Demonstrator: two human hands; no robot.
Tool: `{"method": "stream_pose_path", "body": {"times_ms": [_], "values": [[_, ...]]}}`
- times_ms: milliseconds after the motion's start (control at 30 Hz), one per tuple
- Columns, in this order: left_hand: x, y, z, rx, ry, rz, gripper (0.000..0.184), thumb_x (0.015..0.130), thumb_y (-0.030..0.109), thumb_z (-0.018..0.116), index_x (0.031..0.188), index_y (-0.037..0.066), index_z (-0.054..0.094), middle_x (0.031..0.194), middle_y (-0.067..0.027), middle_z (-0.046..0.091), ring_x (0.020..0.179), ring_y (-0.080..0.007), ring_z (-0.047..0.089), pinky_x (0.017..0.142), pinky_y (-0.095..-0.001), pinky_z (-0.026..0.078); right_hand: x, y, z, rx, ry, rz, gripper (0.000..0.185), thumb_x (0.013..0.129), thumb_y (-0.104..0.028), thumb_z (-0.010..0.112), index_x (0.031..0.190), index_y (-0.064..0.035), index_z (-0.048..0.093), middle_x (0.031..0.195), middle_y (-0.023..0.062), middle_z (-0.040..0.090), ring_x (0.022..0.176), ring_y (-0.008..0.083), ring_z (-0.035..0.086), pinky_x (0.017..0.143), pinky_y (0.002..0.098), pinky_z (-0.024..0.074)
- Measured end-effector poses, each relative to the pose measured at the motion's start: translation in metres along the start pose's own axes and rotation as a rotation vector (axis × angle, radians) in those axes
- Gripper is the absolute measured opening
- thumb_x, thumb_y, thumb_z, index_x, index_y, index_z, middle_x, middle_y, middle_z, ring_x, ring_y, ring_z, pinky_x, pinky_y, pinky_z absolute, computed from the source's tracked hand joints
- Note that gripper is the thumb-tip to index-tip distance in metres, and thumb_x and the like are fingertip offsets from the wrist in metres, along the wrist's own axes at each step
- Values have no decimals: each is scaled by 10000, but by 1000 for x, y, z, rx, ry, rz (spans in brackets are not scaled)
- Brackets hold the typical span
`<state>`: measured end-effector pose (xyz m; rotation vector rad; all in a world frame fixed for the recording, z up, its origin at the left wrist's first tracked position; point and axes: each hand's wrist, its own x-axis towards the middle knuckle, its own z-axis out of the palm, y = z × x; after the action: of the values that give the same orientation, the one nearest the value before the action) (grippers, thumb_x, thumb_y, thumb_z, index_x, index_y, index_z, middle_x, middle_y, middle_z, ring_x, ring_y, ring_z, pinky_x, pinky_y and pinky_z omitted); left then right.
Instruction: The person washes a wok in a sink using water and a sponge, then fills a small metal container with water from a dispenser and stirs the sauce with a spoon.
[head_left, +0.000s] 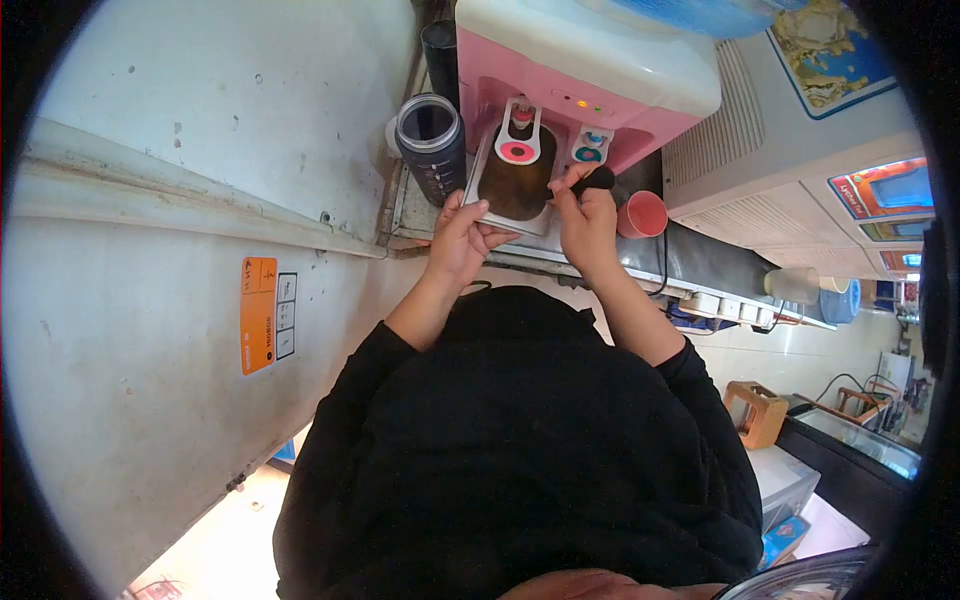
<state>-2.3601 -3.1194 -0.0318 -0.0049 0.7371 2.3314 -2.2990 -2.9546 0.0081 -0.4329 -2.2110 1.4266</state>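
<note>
Between a tall dark cylindrical bottle [432, 150] and round pink cup [642, 215], left fingers [474, 210] clamped a rectangular metal container [530, 225]; right fingers [570, 196] pinched together.

Dispenser [650, 60], upper centre: glossy smooth plastic
Tray [515, 219], centre: shiny metal
Sleeves [718, 410], lower frame: matt black cloth

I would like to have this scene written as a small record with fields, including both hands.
left hand: holding metal container by its near-left side
right hand: fingers bent near the container's right edge; grip unclear
container position: below red-marked tap
dispenser: pink and white
left of container: dark bottle, open
right of container: pink cup
</note>
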Motion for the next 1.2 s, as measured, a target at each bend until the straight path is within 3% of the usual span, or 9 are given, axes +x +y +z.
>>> {"method": "stream_pose_path", "body": {"times_ms": [100, 300, 500, 600, 700, 800, 1000, 1200], "values": [[1, -3, -4, -4, -5, 6, 176, 859, 57, 504, 1031, 88, 483, 1008, -150, 616, 845, -332, 654, 717, -479, 572, 1, 3, 6, 380, 37, 129, 125, 869, -32, 544, 919, -62, 433, 841, 79, 535, 761, 176, 581, 633, 291, 481], [-1, -1, -1, -4, -7, 16, 183, 860, 53, 502, 1038, 89, 477, 1014, -157, 616, 843, -327, 655, 707, -470, 575, 8, 16, 2, 650, 178, 178, 163, 884, -14, 536, 946, -72, 396, 851, 49, 485, 785, 136, 567, 658, 272, 493], [0, 1, -3, 7, -13, 1, 155, 869, 58, 497, 1018, 101, 495, 1025, -145, 616, 863, -314, 652, 712, -466, 576, 10, 4, -3, 277, 89, -141, 76, 874, 1, 540, 908, -37, 485, 898, 78, 576, 881, 144, 588, 738, 258, 484], [1, -1, -6, 1, -11, 10, 152, 873, 59, 494, 1019, 101, 494, 1032, -140, 614, 876, -312, 649, 715, -466, 576, 13, -7, -3, 211, -41, -233, 78, 828, 26, 564, 872, -33, 541, 888, 73, 624, 899, 180, 611, 781, 294, 466], [1, -1, -7, -2, -34, 5, 153, 875, 56, 493, 1022, 97, 489, 1037, -139, 612, 890, -313, 646, 716, -467, 577, 21, 1, -3, -98, -69, -458, 136, 774, 46, 576, 862, -56, 559, 854, 54, 632, 880, 246, 614, 807, 340, 440], [0, 0, -6, -15, -48, 2, 150, 877, 55, 491, 1022, 95, 486, 1041, -141, 611, 908, -318, 642, 719, -471, 577, 22, -2, -1, -234, -110, -400, 166, 736, 49, 579, 846, -74, 567, 858, 51, 631, 876, 289, 596, 825, 368, 418], [0, -1, -10, -19, -73, 6, 130, 887, 64, 479, 1010, 106, 474, 1071, -158, 602, 935, -333, 632, 731, -491, 570, 8, -2, -2, -163, -89, -257, 101, 792, -13, 580, 856, -81, 541, 861, 60, 634, 861, 297, 592, 798, 369, 433], [1, -2, -7, -15, -42, 11, 118, 890, 61, 475, 990, 121, 463, 1084, -160, 600, 933, -341, 631, 747, -507, 561, -4, 2, 2, 51, 23, -117, 70, 858, -62, 569, 862, -50, 500, 799, 86, 602, 765, 194, 610, 658, 324, 477]]}}
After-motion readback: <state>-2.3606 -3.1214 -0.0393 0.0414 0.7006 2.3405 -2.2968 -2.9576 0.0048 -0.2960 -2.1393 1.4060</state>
